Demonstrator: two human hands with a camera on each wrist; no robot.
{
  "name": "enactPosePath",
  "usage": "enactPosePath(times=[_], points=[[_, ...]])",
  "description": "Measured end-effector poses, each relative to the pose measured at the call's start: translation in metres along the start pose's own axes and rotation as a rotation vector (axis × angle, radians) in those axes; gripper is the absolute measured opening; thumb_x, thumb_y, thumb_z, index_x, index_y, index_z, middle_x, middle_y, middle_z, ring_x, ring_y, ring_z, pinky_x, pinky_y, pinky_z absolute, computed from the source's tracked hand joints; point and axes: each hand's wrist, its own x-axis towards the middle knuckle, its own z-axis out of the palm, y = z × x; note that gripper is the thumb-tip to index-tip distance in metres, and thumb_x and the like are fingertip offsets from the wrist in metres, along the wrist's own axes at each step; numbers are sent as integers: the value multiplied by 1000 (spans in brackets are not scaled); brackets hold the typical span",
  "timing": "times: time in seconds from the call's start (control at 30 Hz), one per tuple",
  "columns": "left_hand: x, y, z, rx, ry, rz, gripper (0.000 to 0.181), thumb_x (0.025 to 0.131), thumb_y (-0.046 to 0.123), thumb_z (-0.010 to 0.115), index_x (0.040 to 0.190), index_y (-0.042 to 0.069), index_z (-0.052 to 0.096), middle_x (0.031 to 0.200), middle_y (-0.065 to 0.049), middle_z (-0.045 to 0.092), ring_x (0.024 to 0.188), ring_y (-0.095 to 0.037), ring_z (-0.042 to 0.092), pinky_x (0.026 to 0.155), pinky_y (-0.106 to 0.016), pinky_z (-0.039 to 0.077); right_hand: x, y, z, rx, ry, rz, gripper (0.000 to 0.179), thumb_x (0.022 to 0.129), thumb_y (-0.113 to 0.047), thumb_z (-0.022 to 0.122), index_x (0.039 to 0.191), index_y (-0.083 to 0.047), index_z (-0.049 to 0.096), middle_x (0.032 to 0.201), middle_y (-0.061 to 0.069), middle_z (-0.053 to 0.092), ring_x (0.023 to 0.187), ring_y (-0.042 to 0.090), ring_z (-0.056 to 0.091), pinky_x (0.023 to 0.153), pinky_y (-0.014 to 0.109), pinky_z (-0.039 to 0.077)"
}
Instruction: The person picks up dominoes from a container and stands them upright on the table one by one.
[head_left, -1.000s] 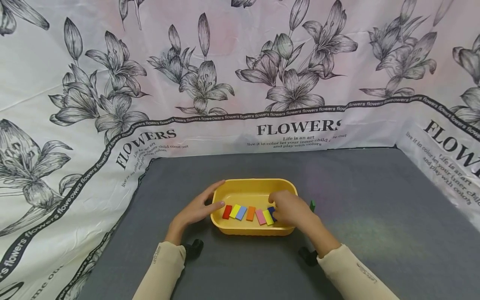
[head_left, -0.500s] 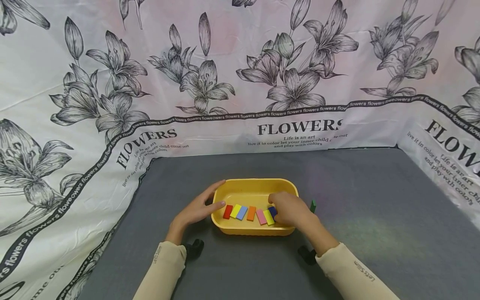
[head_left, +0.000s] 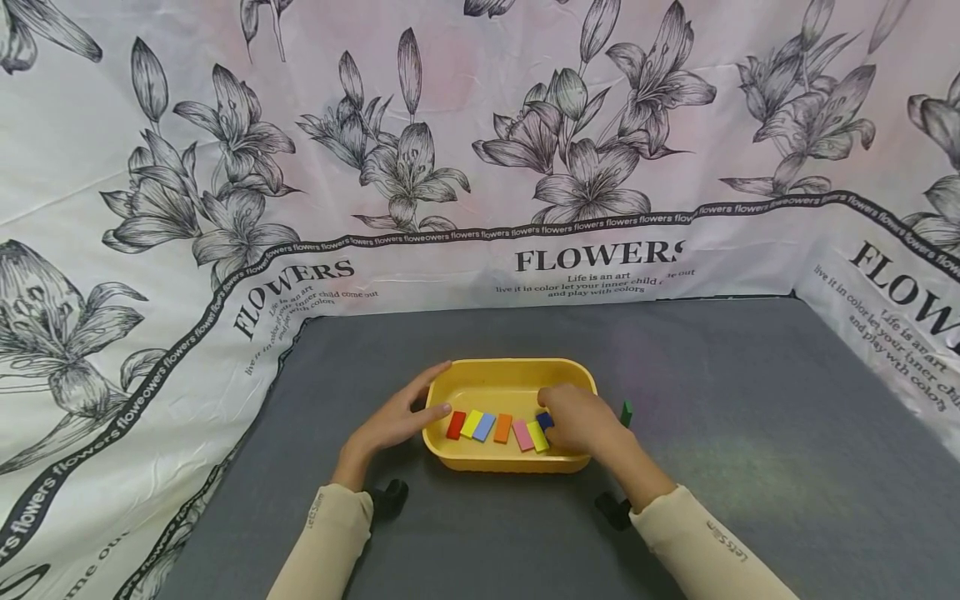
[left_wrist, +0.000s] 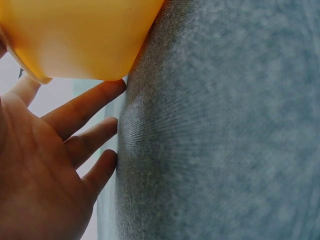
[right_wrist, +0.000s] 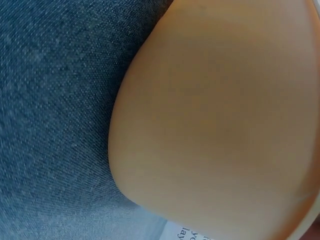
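A yellow tub (head_left: 510, 463) stands on the grey table. Along its near side lie small flat blocks: red (head_left: 455, 426), yellow (head_left: 471, 423), light blue (head_left: 484, 427), orange (head_left: 503, 428), pink (head_left: 522, 435), a second yellow one (head_left: 537, 436) and dark blue (head_left: 544, 420). My left hand (head_left: 396, 418) rests on the tub's left end, thumb over the rim, with the other fingers spread and nearly straight outside in the left wrist view. Bent, my right hand (head_left: 583, 418) reaches over the right rim and partly covers the dark blue block. Its fingertips are hidden.
A green block (head_left: 626, 412) stands on the table just right of the tub. Dark wrist-worn pieces show under both forearms. Flower-printed cloth (head_left: 420, 275) hangs behind and at the sides. The right wrist view is mostly the tub's outer wall (right_wrist: 215, 120).
Hardly anything differs. Slightly less of the dark blue block shows beside my right hand, while my left hand stays on the tub's left end.
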Motion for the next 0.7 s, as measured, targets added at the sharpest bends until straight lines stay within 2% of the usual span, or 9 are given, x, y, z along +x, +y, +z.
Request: enactPosePath(times=[0.2,0.43,0.7], points=[[-1,1,-1,-5,-1,1,71,95,44,65,155,51,29,166,4,34,146,-32,43,118,-67,31,1,-2,1,4,-7,16,20,85,-6,76,104,-4,71,106,9,73,83,18,61,79,42,59],[-1,1,-1,-15,-4,5,70,96,44,65,155,51,29,166,4,33,146,-32,43,119,-66,31,3,-4,2,4,-19,27,13,82,-3,74,93,-6,68,82,3,60,71,19,51,64,33,47],[-2,2,-1,-17,-3,3,70,95,45,65,155,51,29,166,4,34,147,-32,43,119,-66,31,3,-4,5,-18,-5,34,10,82,-4,72,85,-8,64,75,3,54,68,20,50,61,32,43]])
